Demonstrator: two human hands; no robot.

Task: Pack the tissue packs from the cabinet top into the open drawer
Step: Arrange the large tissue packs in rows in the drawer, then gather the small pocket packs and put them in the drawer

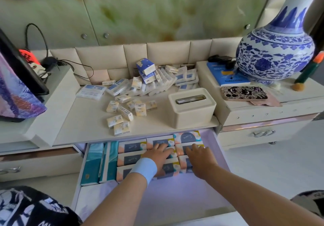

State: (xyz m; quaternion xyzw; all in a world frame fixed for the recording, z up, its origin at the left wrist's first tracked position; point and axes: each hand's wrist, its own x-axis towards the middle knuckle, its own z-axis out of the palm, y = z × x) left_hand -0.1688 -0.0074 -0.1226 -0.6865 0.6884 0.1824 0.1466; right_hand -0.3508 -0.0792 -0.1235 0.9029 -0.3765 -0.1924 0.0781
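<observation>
**Drawer.** The open drawer (pixel 223 157) sits at 6 o'clock in the head view, directly below the cabinet top (pixel 82 120). Its rear half holds patterned tissue packs (pixel 131 147) laid flat in rows, three across. At 9 o'clock of these, two teal packs (pixel 92 162) stand on edge against the left wall. The front half shows bare lining.

**Hands.** The left hand (pixel 158 156) lies palm down on the middle column of patterned packs, fingers straight and slightly spread. A pale blue wristband (pixel 144 170) sits on that wrist. The right hand (pixel 199 161) lies palm down on the right column, fingers spread wide. Neither hand curls round a pack; both rest flat on the tops.

**Cabinet top.** Loose small packs (pixel 122 119) marked "Face" lie scattered at 12 o'clock of the drawer, the nearest ones close to the front edge. Further back, also at 12 o'clock, a heap of small packs (pixel 157 82) leans toward the padded back panel, with a blue-and-white pack (pixel 145 66) on top. A cream tissue box (pixel 192 106) stands at 3 o'clock of the loose packs.

**Surroundings.** On the raised ledge at 2 o'clock are a patterned phone (pixel 243 93), a blue book (pixel 228 77) and a blue-and-white vase (pixel 275 50).
</observation>
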